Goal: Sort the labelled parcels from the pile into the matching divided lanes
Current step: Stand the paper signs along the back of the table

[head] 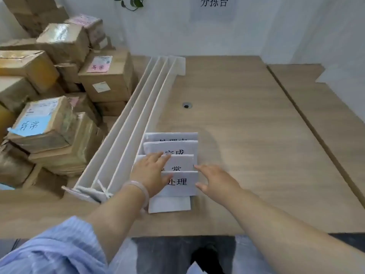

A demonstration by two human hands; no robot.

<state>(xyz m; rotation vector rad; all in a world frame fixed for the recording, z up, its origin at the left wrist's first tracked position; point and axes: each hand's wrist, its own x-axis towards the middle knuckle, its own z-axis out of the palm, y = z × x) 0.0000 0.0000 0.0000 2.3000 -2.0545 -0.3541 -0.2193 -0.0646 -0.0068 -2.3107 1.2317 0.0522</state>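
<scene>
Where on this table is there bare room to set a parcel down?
Bare tabletop right of the white dividers and label cards, around the cable hole. Crowded at left: the parcel pile lies close beside the dividers.

Soft, even light over the table (246, 125), only faint shadows right of the cards (183, 182); tape on far-left parcels (61, 39) glints, everything slightly blurry, straight edges bowing outward.

With my left forearm (118, 214) and right forearm (276, 224) stretched forward, my left hand (152, 173) lies flat, fingers straight and angled rightward, while my right hand (215, 180) hovers just beside it, palm down, fingers loosely spread.
</scene>
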